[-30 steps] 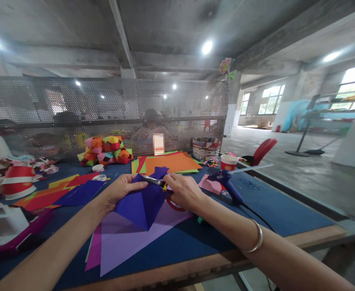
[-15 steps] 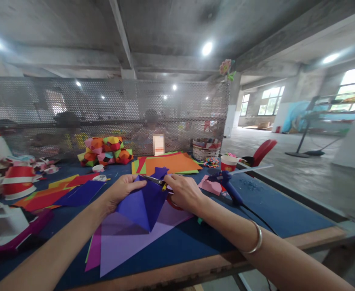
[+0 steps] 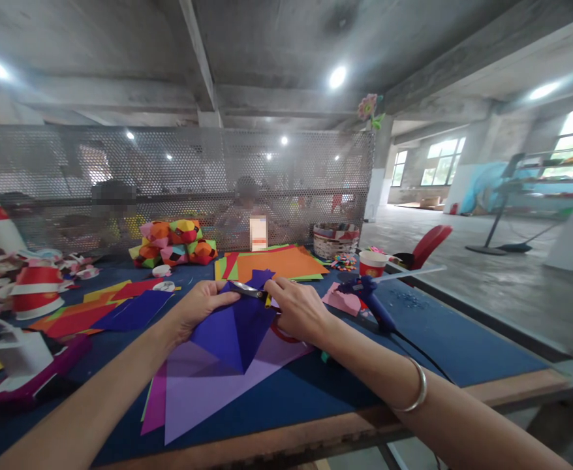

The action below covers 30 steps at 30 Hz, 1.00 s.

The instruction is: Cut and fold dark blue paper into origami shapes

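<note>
My left hand (image 3: pixel 203 305) pinches the upper left edge of a folded dark blue-purple sheet of paper (image 3: pixel 228 336), thumb on top. In my right hand (image 3: pixel 299 312) is a pair of scissors (image 3: pixel 246 289), its blades pointing left across the paper toward my left thumb. The red handle is partly hidden behind my fingers. The folded paper hangs just above a larger lilac sheet (image 3: pixel 193 398) on the table, with magenta paper (image 3: pixel 155 408) showing under its left side.
A blue glue gun (image 3: pixel 372 300) lies right of my hands near a red-and-white paper cup (image 3: pixel 372 262). Orange sheets (image 3: pixel 281 262) and a woven basket (image 3: pixel 335 240) stand behind. To the left are folded paper balls (image 3: pixel 176 241), coloured sheets (image 3: pixel 132 309) and a power strip (image 3: pixel 66 365).
The scissor blades show more brightly and lie at a slightly different tilt against the paper. Both hands keep their holds; the whole view has shifted slightly.
</note>
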Tool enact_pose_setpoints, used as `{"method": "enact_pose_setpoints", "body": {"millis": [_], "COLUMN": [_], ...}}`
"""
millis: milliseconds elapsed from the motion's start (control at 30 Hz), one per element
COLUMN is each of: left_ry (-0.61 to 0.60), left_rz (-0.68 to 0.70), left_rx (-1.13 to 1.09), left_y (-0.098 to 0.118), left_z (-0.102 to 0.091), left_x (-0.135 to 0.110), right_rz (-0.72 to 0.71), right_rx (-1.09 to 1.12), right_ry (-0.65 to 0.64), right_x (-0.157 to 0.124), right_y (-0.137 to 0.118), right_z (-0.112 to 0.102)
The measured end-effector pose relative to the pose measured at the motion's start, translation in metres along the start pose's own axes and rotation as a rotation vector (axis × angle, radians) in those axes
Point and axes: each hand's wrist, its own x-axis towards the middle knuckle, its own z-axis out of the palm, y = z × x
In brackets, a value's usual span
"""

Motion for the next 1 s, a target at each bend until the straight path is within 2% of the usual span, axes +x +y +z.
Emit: {"method": "enact_pose_setpoints", "body": {"millis": [700,1000], "left_ry": [-0.021,-0.033], "left_rz": [0.034,-0.001], "left_rx": [-0.031,-0.039], "left_y": [-0.002,0.012], "left_z": [0.002,0.011], "left_x": [0.001,-0.009], "right_rz": [0.002,0.002], "right_rx": [-0.031,-0.027], "right_ry": [0.013,-0.002], "right_x": [0.000,0.001], "right_y": [-0.002,-0.002], "right_z": [-0.002,-0.002]}}
